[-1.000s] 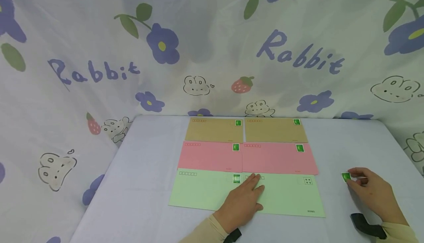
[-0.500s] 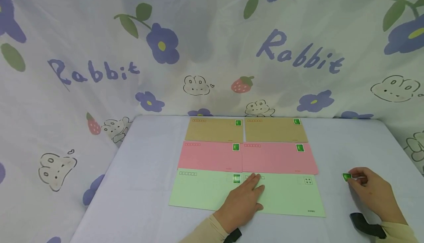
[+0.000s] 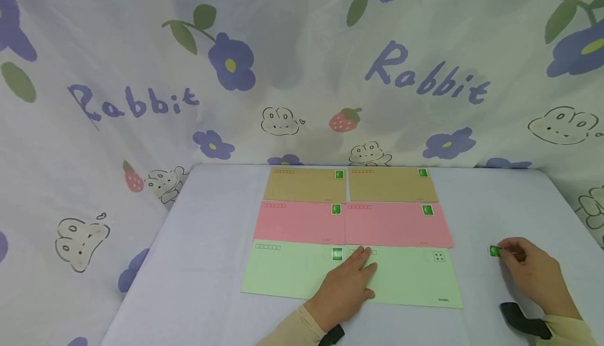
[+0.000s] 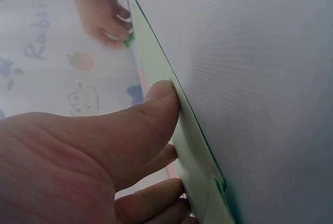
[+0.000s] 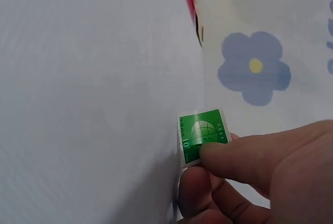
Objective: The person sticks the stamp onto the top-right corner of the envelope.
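My left hand [image 3: 341,292] rests flat with spread fingers across the meeting edges of the left green envelope [image 3: 283,272] and the right green envelope [image 3: 410,278]. In the left wrist view its thumb [image 4: 161,104] lies at the near envelope edge. To the right, my right hand [image 3: 535,270] pinches a small green postage stamp [image 5: 200,127] between thumb and fingers, apart from the envelopes; a globe design and "10" show on it. The left green envelope bears a stamp [image 3: 337,254]. On the right one, a small square with several dark dots [image 3: 439,257] marks the top right corner.
Two pink envelopes [image 3: 302,225] and two brown envelopes [image 3: 306,186] lie in rows behind the green ones, each with a green stamp at its top right corner. The white-covered table [image 3: 189,262] meets a patterned cloth backdrop [image 3: 302,63].
The stamp in my right hand has turned a little, and that hand has shifted very slightly to the right. My left hand and the envelopes have stayed put.
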`<state>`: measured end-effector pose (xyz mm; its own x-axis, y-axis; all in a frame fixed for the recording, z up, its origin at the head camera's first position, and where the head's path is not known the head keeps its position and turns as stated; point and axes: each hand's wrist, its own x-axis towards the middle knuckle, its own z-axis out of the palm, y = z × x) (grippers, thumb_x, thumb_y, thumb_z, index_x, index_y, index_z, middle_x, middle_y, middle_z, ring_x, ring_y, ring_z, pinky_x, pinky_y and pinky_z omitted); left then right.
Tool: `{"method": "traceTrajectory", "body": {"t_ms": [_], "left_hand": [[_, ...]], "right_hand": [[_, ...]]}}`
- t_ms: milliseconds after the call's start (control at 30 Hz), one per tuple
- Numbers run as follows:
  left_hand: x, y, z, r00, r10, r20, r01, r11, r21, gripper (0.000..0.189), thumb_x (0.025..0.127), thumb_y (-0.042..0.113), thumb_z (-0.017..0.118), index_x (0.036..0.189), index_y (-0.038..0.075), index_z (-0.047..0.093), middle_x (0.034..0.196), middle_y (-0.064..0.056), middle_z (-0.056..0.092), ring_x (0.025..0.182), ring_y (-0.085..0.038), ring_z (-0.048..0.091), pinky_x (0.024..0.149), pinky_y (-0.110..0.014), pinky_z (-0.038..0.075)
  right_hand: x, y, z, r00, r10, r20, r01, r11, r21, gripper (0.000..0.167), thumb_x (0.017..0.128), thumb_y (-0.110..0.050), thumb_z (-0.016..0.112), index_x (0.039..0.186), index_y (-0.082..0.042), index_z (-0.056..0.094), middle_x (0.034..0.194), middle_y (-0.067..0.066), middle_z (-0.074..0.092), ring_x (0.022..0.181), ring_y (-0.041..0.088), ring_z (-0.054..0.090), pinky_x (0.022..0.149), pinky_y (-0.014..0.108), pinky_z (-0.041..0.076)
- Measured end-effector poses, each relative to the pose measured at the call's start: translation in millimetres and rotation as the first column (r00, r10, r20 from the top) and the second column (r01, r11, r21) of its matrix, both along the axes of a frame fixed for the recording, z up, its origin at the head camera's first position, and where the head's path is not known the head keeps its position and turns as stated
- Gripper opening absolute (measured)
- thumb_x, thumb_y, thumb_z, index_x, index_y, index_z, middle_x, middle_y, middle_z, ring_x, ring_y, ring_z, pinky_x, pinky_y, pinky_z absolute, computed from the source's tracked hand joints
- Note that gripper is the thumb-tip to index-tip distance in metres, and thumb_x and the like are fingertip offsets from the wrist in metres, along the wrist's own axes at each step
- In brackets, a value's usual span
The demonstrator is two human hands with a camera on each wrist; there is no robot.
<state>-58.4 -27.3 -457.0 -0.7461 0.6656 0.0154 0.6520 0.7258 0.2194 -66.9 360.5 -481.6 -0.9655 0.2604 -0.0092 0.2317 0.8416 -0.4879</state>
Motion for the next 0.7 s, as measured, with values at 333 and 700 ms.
{"method": "traceTrajectory", "body": {"t_ms": [333,700], "left_hand": [[-1.1,1.0,-2.7,1.000,-0.003,-0.016,0.003,1.000,-0.013,0.053,0.090,0.036,0.074,0.133,0.007,0.065,0.149,-0.012,0.051,0.143,-0.023,0.042,0.114,-0.024,0.035],[-1.9,0.8,-3.1,1.000,0.004,0.023,-0.004,1.000,-0.005,0.053,0.091,0.035,0.074,0.134,0.007,0.064,0.151,-0.011,0.049,0.144,-0.022,0.040,0.115,-0.025,0.034]], "right_hand": [[0.6,-0.5,3.0,0.998,-0.010,-0.067,0.010,1.000,-0.007,0.021,0.098,-0.010,0.057,0.110,0.007,0.061,0.101,0.032,0.065,0.086,0.046,0.063,0.055,0.029,0.045],[2.8,-4.1,8.3,0.991,-0.075,-0.114,0.072,0.997,-0.027,0.023,0.097,-0.010,0.058,0.115,0.003,0.061,0.096,0.028,0.067,0.069,0.013,0.058,0.046,0.023,0.042]]}}
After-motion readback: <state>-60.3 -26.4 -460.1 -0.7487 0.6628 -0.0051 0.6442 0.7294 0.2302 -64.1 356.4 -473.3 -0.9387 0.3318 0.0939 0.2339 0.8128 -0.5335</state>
